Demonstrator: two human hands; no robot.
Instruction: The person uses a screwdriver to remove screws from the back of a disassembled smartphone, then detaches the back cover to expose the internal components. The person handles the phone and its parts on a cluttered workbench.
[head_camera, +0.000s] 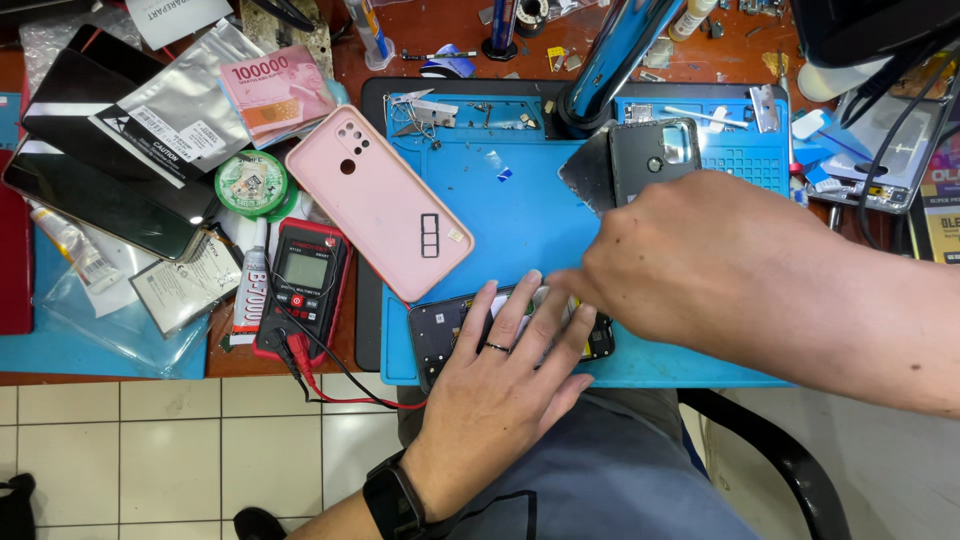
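The left hand (500, 375) lies flat, fingers spread, on the black opened smartphone (440, 335) lying lengthwise left-right at the blue silicone mat's (520, 210) near edge; the right hand (690, 265) reaches across it, its fingers' grip hidden.

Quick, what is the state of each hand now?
Left hand: open, fingers spread flat on the dark phone.
Right hand: fingertips at the same phone; grip cannot be told.

Opened phone (440, 330) on the mat (520, 210) at its near edge, under the left hand (500, 375), right hand (690, 265) over its right end, phone case (380, 200) left behind it, multimeter (305, 285) further left on the counter (340, 60)
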